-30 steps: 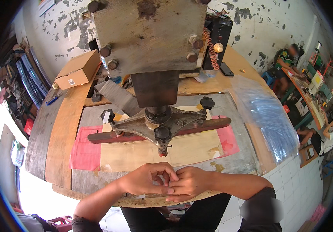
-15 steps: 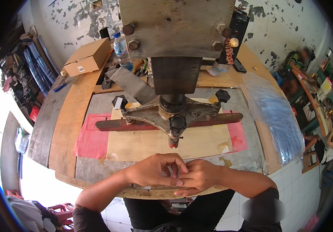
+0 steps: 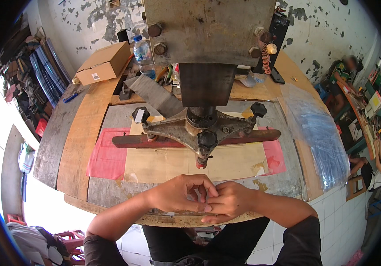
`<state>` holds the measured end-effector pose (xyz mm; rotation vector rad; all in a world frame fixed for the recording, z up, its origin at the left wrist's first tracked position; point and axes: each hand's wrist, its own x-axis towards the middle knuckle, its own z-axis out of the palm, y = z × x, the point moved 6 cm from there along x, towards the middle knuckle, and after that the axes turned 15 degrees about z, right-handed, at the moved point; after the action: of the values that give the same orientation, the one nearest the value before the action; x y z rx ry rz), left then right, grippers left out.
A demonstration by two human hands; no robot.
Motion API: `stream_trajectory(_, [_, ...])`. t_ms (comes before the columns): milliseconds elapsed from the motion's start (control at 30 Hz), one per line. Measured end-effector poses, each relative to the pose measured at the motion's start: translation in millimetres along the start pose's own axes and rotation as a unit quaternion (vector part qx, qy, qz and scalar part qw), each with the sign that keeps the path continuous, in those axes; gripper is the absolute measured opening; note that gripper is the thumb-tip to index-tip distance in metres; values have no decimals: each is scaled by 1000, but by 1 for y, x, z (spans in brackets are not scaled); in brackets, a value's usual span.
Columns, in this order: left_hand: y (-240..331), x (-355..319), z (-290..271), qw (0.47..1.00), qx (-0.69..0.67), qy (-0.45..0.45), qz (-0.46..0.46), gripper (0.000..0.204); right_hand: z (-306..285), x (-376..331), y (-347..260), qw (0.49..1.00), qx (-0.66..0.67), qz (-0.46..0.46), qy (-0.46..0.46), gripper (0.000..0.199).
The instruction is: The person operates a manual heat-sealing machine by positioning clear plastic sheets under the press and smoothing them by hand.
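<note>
Cardboard box (image 3: 103, 63), water bottle (image 3: 142, 49) at bench back; clear plastic sheets (image 3: 316, 133) on right.

Two hands, the left hand (image 3: 179, 194) and right hand (image 3: 228, 201), meet at the edge of one bench (image 3: 77, 137). One press (image 3: 206, 31) stands over it, with two black knobs (image 3: 141, 114) on its arms. One cardboard box (image 3: 104, 63), one water bottle (image 3: 142, 49), one red sheet (image 3: 106, 157), one clear plastic sheet (image 3: 319, 133)
</note>
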<state>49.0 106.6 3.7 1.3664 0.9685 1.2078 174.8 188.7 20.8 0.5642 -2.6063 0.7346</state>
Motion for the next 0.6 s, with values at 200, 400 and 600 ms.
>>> stream_trajectory(200, [-1,-1,0,1000,2,-2,-17,38,0,0,0,1000,2,-2,-6,29])
stream_trajectory(400, [1,1,0,1000,-2,-4,-13,39,1,-1,1,1000,3,1,-6,32])
stream_trajectory(600, [2,0,1,1000,-5,-3,5,40,1,0,-1,1000,-3,-5,0,33])
